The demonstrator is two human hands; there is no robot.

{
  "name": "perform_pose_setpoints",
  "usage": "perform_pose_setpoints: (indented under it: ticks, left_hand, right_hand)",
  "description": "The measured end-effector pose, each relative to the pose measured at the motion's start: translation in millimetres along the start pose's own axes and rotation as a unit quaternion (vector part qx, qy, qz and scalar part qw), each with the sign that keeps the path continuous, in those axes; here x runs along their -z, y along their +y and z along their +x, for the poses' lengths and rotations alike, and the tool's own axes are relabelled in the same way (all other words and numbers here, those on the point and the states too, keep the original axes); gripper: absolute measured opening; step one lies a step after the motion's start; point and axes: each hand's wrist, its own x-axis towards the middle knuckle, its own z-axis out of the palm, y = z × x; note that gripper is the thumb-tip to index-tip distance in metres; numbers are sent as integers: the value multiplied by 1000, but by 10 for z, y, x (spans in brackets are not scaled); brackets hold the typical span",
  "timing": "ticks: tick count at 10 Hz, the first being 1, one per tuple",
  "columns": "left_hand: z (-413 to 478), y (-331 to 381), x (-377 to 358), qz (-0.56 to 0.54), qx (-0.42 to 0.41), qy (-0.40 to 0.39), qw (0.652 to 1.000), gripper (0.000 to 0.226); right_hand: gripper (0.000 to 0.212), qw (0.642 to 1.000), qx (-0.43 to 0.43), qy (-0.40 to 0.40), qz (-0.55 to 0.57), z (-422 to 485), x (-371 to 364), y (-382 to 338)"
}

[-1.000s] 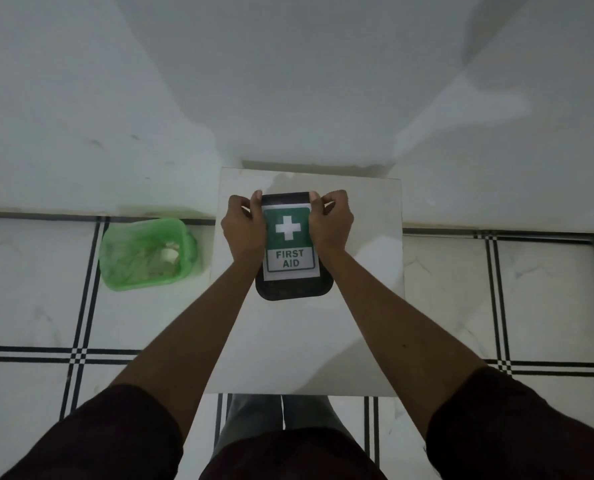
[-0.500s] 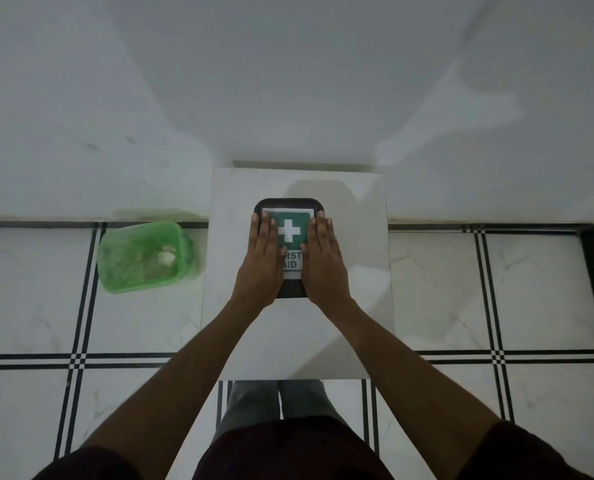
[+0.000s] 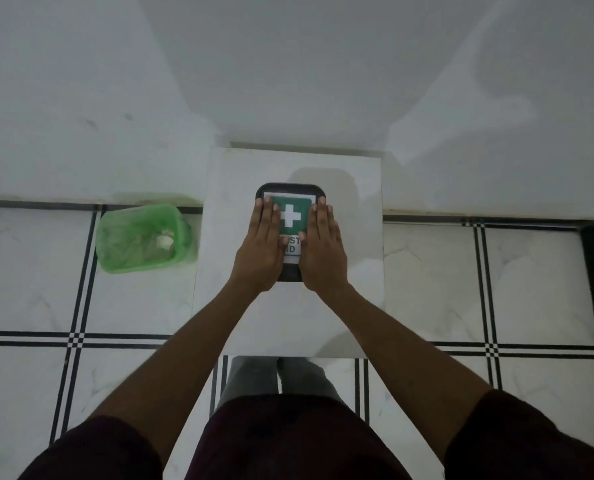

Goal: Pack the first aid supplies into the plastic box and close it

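Note:
A black plastic box point(image 3: 290, 189) lies with its lid down on a small white table point(image 3: 351, 271). The lid carries a green label with a white cross point(image 3: 291, 215) and the words FIRST AID, partly covered. My left hand point(image 3: 262, 249) lies flat on the lid's left half, fingers straight and together. On the right half my right hand point(image 3: 321, 251) rests the same way. Both palms touch the lid and neither hand grips anything. No loose supplies are in view.
A green bin point(image 3: 139, 237) lined with a plastic bag stands on the tiled floor left of the table, with a bit of white rubbish inside. A white wall rises behind the table. My legs show below the table's near edge.
One second ago both hands curled around the box's far end. They then came back and flattened onto the lid. Since half a second ago they have hardly moved.

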Motion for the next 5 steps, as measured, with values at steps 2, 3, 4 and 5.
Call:
perform_pose_setpoints:
  ticks: [2, 3, 4, 5]
  left_hand:
    - [-113, 26, -11, 28, 69, 25, 997, 63]
    - [-192, 31, -49, 1, 90, 29, 996, 62]
    - [-207, 47, -69, -31, 82, 38, 995, 61]
    - [-171, 7, -4, -57, 75, 61, 994, 58]
  right_hand:
    - [60, 998, -19, 30, 59, -83, 53, -31]
    - [58, 993, -30, 58, 96, -149, -3, -75]
    - [59, 992, -33, 55, 105, -164, -4, -90]
    - [62, 993, -25, 62, 95, -142, 56, -68]
